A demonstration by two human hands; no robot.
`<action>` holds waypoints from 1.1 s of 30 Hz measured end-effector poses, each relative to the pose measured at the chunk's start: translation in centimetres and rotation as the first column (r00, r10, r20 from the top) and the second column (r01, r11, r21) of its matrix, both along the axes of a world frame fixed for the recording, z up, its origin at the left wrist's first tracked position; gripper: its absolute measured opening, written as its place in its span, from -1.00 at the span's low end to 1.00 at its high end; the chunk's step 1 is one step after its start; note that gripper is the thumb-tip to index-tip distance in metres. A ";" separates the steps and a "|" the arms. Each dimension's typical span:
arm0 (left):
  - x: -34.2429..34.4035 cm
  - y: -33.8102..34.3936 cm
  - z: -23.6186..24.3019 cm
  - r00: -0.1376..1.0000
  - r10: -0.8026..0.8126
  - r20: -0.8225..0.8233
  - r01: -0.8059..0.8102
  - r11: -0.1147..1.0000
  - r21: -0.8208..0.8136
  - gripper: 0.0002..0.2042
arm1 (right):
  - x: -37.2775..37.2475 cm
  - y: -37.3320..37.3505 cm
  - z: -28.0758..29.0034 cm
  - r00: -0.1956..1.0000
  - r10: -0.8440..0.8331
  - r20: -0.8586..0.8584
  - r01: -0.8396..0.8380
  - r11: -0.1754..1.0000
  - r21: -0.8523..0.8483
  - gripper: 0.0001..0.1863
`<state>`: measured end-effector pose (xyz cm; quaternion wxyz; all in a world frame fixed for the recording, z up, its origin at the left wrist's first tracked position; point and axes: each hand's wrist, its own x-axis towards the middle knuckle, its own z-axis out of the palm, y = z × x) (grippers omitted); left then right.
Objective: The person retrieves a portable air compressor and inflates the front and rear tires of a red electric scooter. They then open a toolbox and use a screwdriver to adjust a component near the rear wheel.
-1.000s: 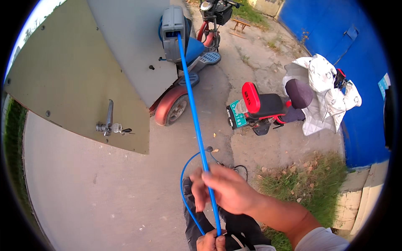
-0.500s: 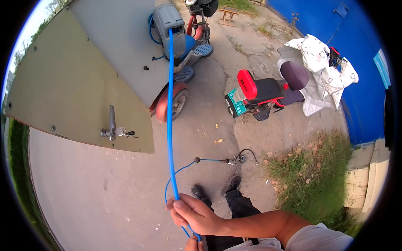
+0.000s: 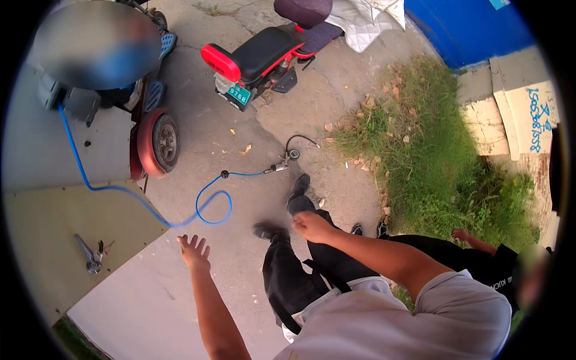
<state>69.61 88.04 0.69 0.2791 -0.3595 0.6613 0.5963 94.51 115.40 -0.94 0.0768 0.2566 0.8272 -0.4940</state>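
My left hand (image 3: 195,252) is open, its fingers spread, a short way below a blue air hose (image 3: 114,189) and apart from it. My right hand (image 3: 312,227) hangs in front of my dark trousers with its fingers curled in and nothing visible in them. The hose runs slack from a grey hose reel (image 3: 81,105) at upper left and makes a loop near the middle. Past a black ball stop (image 3: 225,174) it ends at a tyre inflator gun (image 3: 278,167) with a round gauge (image 3: 293,154) and a short black hose, lying on the concrete.
A panel with a metal handle (image 3: 88,255) stands at left, by a red-fendered wheel (image 3: 165,142). A red and black scooter (image 3: 258,57) is parked ahead. Grass (image 3: 414,144) grows at right. Another person's hand (image 3: 461,235) and dark clothes show at lower right; a blurred patch covers the upper left.
Both hands have let go of the blue hose and moved apart. The hose, taut before, now hangs slack and loops. The view has shifted right and down.
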 end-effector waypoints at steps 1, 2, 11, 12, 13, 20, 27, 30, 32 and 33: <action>-1.1 0.8 0.0 0.998 -0.025 0.060 0.026 0.999 -0.021 -0.35 | 2.5 1.2 -1.3 0.998 -0.021 0.062 0.022 1.000 -0.003 -0.70; -2.3 2.4 -0.4 0.992 -0.044 0.115 0.049 0.998 -0.040 -0.32 | 4.4 2.9 -2.1 0.992 -0.039 0.120 0.040 0.999 -0.005 -0.69; -1.4 19.9 -7.6 0.659 -0.736 0.158 0.752 0.646 -0.129 -0.60 | 10.4 12.4 -10.2 0.744 -0.307 0.593 0.405 0.914 -0.035 -0.60; -1.3 21.7 -9.3 0.588 -0.797 0.138 0.809 0.578 -0.109 -0.64 | 10.1 13.7 -11.4 0.740 -0.324 0.589 0.434 0.900 -0.049 -0.58; -1.4 23.4 -11.2 0.512 -0.850 0.122 0.859 0.505 -0.086 -0.68 | 9.8 14.8 -12.6 0.732 -0.339 0.591 0.461 0.885 -0.064 -0.57; -6.0 35.7 -24.4 0.036 -0.999 0.005 0.995 0.035 -0.094 -0.72 | 3.7 19.3 -25.8 0.491 -0.704 0.513 0.841 0.536 -0.070 -0.60; -17.0 40.4 -49.8 -0.317 -0.940 -0.124 0.915 -0.268 -0.301 -0.66 | -1.9 24.8 -54.8 -0.206 -0.791 0.576 0.731 -0.515 -0.446 -0.93; -17.7 44.1 -55.2 -0.122 -0.984 -0.126 0.963 -0.087 -0.254 -0.56 | 1.0 26.5 -66.8 -0.592 -0.648 0.479 0.501 -0.762 -0.412 -0.79; -19.8 44.6 -58.4 0.059 -0.978 -0.201 0.954 0.115 -0.278 -0.41 | 2.4 29.1 -71.7 -0.678 -0.492 0.545 0.257 -0.854 -0.452 -0.59; -21.3 44.4 -59.5 0.145 -0.951 -0.274 0.924 0.229 -0.308 -0.38 | 1.1 29.9 -73.0 -0.654 -0.477 0.587 0.164 -0.847 -0.505 -0.52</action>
